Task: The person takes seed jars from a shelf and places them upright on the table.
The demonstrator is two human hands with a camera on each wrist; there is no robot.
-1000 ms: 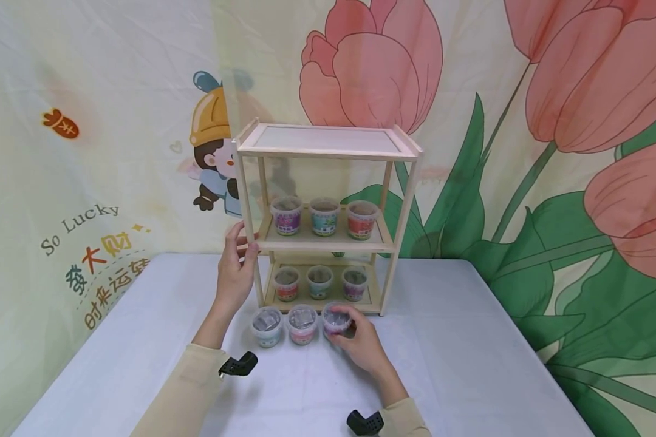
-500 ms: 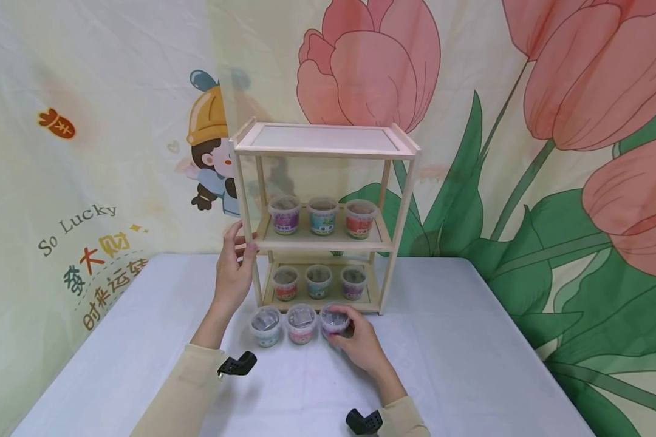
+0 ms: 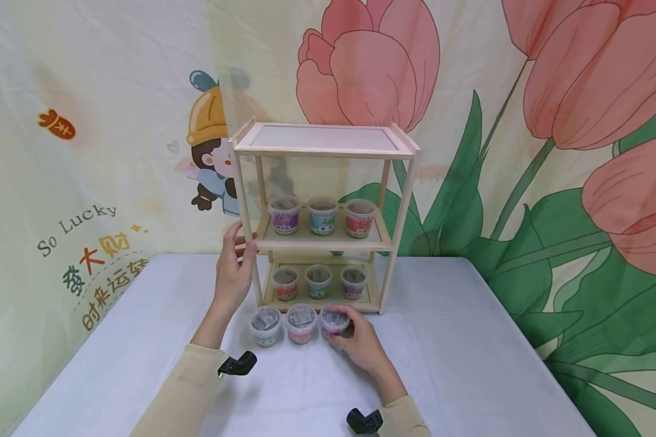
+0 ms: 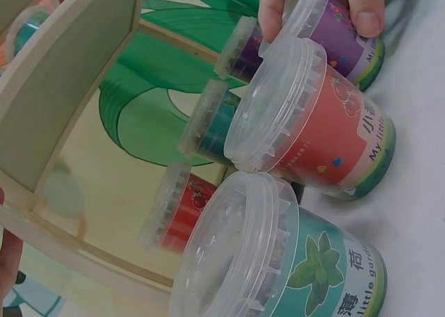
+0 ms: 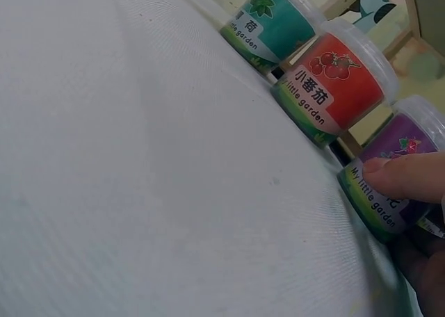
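Observation:
A three-tier wooden shelf stands at the back of the table. My left hand grips its front left post. In front of the shelf stand three lidded tubs in a row: a teal one, a red one and a purple one. My right hand holds the purple tub, thumb on its label; fingers curl over its lid rim. The red tub and teal tub stand untouched beside it.
The middle shelf carries three tubs and the bottom shelf three more; the top shelf is bare. A white cloth covers the table. A printed tulip backdrop hangs behind.

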